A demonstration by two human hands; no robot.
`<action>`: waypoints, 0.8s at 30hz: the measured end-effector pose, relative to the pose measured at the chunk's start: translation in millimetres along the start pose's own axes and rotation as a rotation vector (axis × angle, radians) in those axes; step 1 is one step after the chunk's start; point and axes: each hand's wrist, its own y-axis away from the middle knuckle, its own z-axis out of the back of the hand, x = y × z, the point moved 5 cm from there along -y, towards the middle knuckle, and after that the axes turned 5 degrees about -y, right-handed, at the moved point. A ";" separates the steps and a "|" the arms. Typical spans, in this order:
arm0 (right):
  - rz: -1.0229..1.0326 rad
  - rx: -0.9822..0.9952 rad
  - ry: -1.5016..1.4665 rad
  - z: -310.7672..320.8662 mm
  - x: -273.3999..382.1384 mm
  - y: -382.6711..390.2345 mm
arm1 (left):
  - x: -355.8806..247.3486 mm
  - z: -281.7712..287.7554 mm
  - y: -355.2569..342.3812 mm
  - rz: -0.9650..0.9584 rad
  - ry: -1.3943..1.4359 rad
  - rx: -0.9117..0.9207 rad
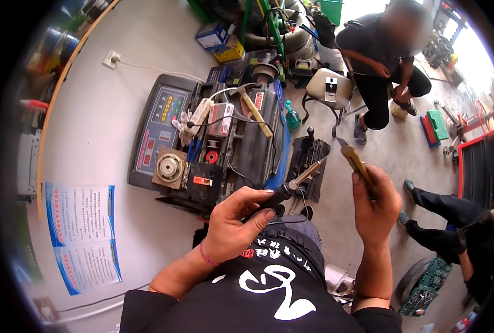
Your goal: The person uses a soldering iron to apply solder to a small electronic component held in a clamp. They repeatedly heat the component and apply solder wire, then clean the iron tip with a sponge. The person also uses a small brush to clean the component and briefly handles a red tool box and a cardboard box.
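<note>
In my left hand is a soldering iron, its dark handle gripped between thumb and fingers and its metal tip slanting up to the right. My right hand is closed round a brass-coloured utility knife, whose blade points up and left. The iron's tip and the knife's blade are close together but apart. Behind the iron, lower down, is a black metal car part with a lever. A cord hangs from the iron's handle near my lap.
At the left stands a machine with a control panel. On it lie a hammer, a power strip, a red spool and blue-handled pliers. One person sits beyond a stool; another is at right, near a green socket set.
</note>
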 end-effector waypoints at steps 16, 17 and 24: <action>0.106 0.127 0.052 -71.9 11.8 -2.9 | 32.8 59.6 11.1 0.054 -0.018 -0.137; 0.121 0.261 0.066 -79.9 23.8 -1.8 | 35.6 65.7 10.5 0.074 0.029 -0.135; -0.467 0.102 -0.058 -133.6 -25.6 -11.9 | 73.2 115.2 12.1 0.313 0.356 -0.062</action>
